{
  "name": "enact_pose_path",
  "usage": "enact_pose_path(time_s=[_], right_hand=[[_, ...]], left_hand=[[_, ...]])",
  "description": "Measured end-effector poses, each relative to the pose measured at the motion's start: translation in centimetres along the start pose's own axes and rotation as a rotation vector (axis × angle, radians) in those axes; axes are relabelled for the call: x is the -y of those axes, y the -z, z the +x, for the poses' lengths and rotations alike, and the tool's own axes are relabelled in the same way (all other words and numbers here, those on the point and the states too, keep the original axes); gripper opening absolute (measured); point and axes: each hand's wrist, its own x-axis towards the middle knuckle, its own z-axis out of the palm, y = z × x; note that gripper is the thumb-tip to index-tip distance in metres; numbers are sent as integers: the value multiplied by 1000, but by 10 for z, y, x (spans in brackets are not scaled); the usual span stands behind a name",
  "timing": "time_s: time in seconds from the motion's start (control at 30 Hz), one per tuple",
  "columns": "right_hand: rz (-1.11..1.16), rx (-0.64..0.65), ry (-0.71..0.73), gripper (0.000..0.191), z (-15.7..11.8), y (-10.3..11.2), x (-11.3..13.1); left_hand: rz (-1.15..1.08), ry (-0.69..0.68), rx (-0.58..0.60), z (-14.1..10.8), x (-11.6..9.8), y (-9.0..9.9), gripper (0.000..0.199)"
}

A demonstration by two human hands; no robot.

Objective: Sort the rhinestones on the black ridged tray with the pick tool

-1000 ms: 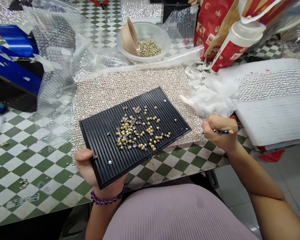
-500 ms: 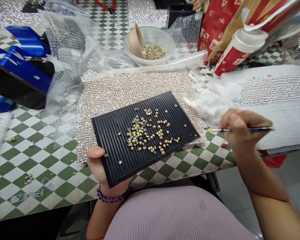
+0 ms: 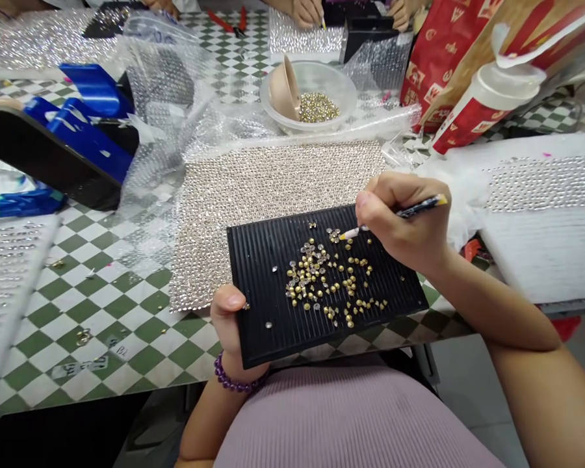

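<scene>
My left hand (image 3: 231,325) grips the near left corner of a black ridged tray (image 3: 263,344), thumb on top and fingers hidden underneath. Scattered over the tray are many small rhinestones (image 3: 312,263), some gold side up and some clear. My right hand (image 3: 404,218) is closed in a pinch around a slim pencil-like picker (image 3: 422,207). Its pale tip, yellow at the end, points down at a few clear stones near the tray's far side; whether it touches one I cannot tell. Behind and partly under the tray lies a sheet covered with sparkling stones (image 3: 253,175).
A clear plastic bowl (image 3: 348,84) holds loose stones and a beige cup (image 3: 283,91). A phone (image 3: 43,156) leans on a blue stand at left. Bubble wrap (image 3: 160,143), a paper cup (image 3: 487,104) and a white stone-lined panel (image 3: 541,234) lie around. Another person's hands (image 3: 309,12) work at the far side.
My right hand has moved left with the picker, from beside the table edge to over the tray. The whole view has shifted, and the other person's hands now show at the top.
</scene>
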Motion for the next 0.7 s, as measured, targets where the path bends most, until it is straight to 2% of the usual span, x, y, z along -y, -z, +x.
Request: enact_pose_path(time_s=[0.17, 0.23, 0.3, 0.37, 0.43, 0.47, 0.53, 0.63, 0.7], right_hand=[[-23, 51, 16, 39, -3, 1, -4], [12, 24, 13, 39, -2, 1, -2], [115, -79, 53, 36, 0, 5, 3], [191, -237, 108, 34, 0, 15, 9], [174, -363, 141, 35, -7, 29, 11], [140, -384, 141, 36, -13, 37, 10], [45, -341, 109, 39, -32, 53, 2], [-114, -154, 7, 42, -66, 69, -19], [-192, -87, -10, 42, -83, 75, -32]], left_hand=[[-18, 27, 10, 2, 0, -3, 48], [-12, 24, -14, 3, 0, -2, 49], [-3, 7, -44, 3, 0, -1, 49], [8, -30, -68, 4, -1, 0, 49], [13, -89, -96, 4, -2, 1, 48], [9, -119, -110, 5, -2, 0, 47], [-11, -167, -134, 6, -4, 0, 46], [-38, -216, -134, 8, -6, 1, 45], [-37, -236, -131, 8, -7, 3, 42]])
